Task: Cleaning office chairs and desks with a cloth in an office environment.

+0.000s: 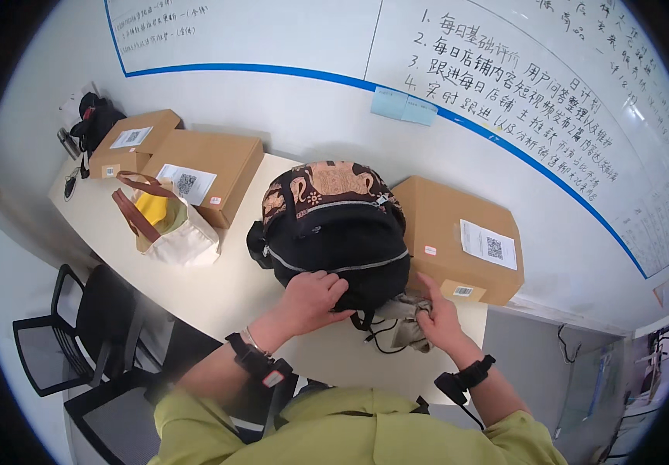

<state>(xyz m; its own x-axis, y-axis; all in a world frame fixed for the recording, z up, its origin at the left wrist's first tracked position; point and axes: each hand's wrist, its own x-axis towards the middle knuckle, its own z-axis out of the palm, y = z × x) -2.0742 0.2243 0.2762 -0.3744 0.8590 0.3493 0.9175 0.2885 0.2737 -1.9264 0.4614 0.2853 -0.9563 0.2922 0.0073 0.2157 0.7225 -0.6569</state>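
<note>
A black backpack (pixel 342 244) with a brown elephant-patterned top and light zips sits upright on the table in front of me. My left hand (pixel 313 304) is closed at its lower front, with fingers curled against the black fabric; exactly what they pinch is hidden. Right of the backpack's base, a grey-beige cloth drawstring pouch (pixel 406 322) with a dark cord lies near the table edge. My right hand (pixel 441 319) is on that pouch, its thumb over the cloth and one finger pointing up beside a cardboard box.
The cardboard box (pixel 451 232) stands behind right on the white table (pixel 245 291). At left are a canvas tote (pixel 183 242) with brown handles and yellow contents, a larger box (pixel 222 163), a smaller box (pixel 129 139) and a black bag (pixel 100 124). Black chairs (pixel 63 333) stand left.
</note>
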